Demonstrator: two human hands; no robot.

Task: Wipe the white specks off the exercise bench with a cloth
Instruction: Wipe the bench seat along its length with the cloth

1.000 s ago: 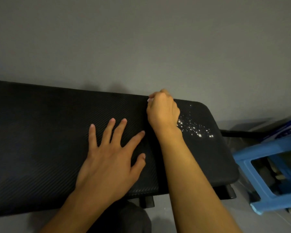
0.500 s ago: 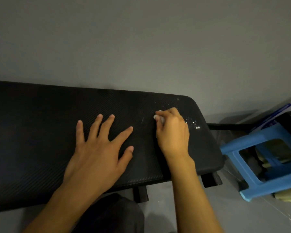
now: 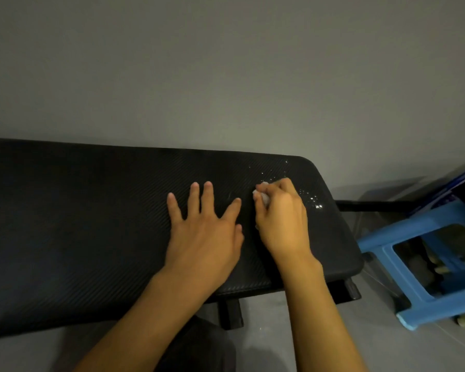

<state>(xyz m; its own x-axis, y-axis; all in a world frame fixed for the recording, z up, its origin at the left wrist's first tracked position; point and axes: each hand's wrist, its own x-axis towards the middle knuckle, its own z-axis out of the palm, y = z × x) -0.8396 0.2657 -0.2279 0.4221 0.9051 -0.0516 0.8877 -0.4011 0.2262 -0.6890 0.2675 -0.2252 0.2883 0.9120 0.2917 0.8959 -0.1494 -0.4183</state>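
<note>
Mostly uncleared: white specks (image 3: 313,200) sit right of centre frame, just beside the right hand (image 3: 282,221), whose fingers (image 3: 282,187) curl round a balled cloth (image 3: 263,196) on the black counter (image 3: 91,210). Best to sweep right over them with firm pressure. The left hand (image 3: 204,232) lies splayed flat, bracing.

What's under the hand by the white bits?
A bit of white cloth peeks out from the right hand, on the bench. The hand covers the rest. Specks show beside it; any beneath are hidden.
</note>
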